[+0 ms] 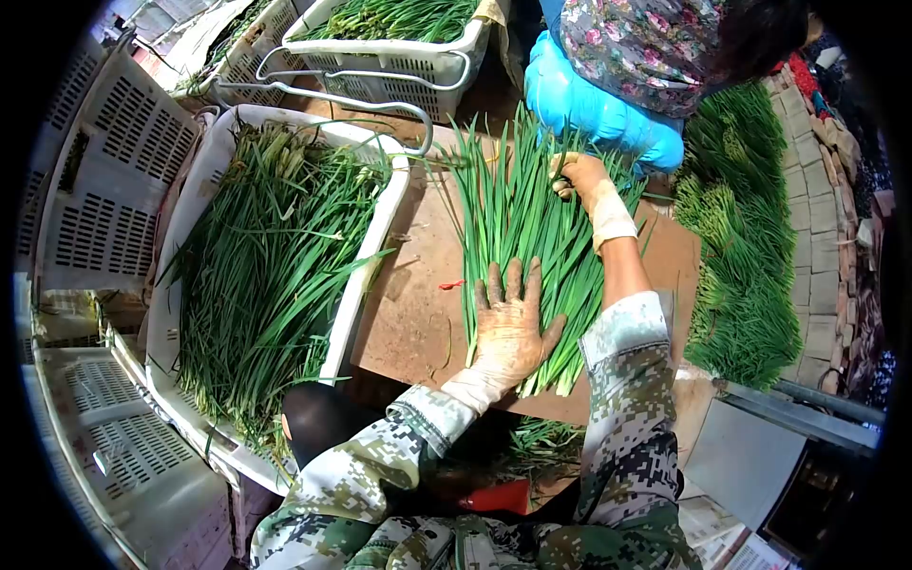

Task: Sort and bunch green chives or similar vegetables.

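Note:
A bunch of long, flat-leaved garlic chives (pixel 513 218) lies spread over a brown board (pixel 408 313), pale stem ends toward me. My left hand (pixel 513 332), in a soiled pale glove, rests flat on the lower part of the bunch with fingers spread. Near the far leaf tips, my right hand (pixel 579 180), also gloved, is closed, with thumb and fingers pinching what look like a few leaves. Its fingertips are partly hidden. A small red strip (pixel 451 285) lies on the board left of the bunch.
A white crate (pixel 161 313) of chives stands at left; another crate (pixel 380 71) is behind it, near a bent metal frame (pixel 351 100). Empty crates (pixel 114 180) stack at far left. Across the board sits another person (pixel 636 57). Chive bundles (pixel 741 256) line the right.

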A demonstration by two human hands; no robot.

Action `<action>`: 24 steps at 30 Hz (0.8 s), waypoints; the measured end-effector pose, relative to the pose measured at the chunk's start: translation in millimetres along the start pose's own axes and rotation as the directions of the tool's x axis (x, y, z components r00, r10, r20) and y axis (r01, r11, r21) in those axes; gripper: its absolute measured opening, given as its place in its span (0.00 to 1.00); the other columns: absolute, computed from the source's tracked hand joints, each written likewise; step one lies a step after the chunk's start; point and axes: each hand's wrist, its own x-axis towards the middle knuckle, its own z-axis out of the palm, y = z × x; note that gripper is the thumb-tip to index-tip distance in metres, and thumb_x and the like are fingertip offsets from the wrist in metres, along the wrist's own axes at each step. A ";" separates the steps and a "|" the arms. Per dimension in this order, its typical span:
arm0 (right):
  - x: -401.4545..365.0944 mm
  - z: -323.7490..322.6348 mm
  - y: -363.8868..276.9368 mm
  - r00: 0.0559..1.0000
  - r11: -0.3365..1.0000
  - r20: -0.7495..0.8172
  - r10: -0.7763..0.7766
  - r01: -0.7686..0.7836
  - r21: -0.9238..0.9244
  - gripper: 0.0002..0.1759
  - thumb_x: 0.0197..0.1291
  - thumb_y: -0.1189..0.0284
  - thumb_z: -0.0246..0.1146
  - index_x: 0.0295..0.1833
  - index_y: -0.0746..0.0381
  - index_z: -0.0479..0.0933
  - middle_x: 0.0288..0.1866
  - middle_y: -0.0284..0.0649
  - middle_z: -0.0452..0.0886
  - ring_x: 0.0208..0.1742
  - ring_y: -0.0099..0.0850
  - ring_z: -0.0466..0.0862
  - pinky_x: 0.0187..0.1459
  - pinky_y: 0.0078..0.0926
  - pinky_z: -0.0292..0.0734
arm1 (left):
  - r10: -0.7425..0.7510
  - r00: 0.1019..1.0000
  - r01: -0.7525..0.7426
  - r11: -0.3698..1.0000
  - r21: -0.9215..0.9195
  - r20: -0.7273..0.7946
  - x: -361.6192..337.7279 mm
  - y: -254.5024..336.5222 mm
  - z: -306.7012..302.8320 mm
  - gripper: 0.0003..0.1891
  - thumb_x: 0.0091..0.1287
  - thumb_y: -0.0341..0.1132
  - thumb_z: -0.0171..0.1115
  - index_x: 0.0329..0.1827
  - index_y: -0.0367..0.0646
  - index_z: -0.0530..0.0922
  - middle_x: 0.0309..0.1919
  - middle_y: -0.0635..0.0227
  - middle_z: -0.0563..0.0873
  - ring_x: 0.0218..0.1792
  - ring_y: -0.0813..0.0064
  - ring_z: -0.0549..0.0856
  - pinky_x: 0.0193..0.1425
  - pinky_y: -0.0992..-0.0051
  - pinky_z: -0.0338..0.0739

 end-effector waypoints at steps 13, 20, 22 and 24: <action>61.2 -16.1 43.9 0.770 0.537 0.319 -0.552 0.621 -0.570 0.08 0.59 0.74 0.60 0.43 0.62 0.81 0.29 0.42 0.83 0.24 0.32 0.83 0.27 0.31 0.80 | -0.010 1.000 0.010 1.000 -0.017 -0.004 -1.3 -1.5 1.2 0.43 0.62 0.52 0.62 0.76 0.42 0.55 0.70 0.47 0.60 0.69 0.38 0.59 0.70 0.42 0.51; 18.6 16.2 -1.2 0.970 0.909 -0.244 0.009 -0.109 -0.401 0.10 0.61 0.72 0.58 0.43 0.64 0.82 0.30 0.42 0.85 0.26 0.32 0.85 0.30 0.30 0.82 | -0.007 1.000 0.007 1.000 0.005 -0.003 -1.0 -2.0 3.5 0.44 0.62 0.53 0.61 0.76 0.41 0.54 0.69 0.47 0.61 0.69 0.39 0.59 0.71 0.43 0.51; 33.4 9.3 6.2 0.991 0.675 -0.096 -0.097 -0.006 -0.738 0.11 0.62 0.69 0.56 0.40 0.64 0.81 0.27 0.42 0.82 0.23 0.31 0.81 0.26 0.30 0.78 | 0.002 1.000 -0.002 1.000 0.010 -0.030 -1.4 -1.2 3.5 0.44 0.61 0.52 0.62 0.76 0.41 0.54 0.69 0.46 0.62 0.69 0.39 0.59 0.70 0.42 0.51; 48.5 0.9 19.8 0.989 0.435 0.026 -0.148 0.089 -0.896 0.14 0.64 0.67 0.54 0.37 0.64 0.81 0.25 0.42 0.80 0.20 0.31 0.78 0.24 0.31 0.75 | 0.006 1.000 -0.006 1.000 0.004 -0.015 -0.7 -0.8 2.1 0.44 0.61 0.52 0.62 0.76 0.41 0.54 0.68 0.46 0.63 0.68 0.38 0.60 0.69 0.42 0.53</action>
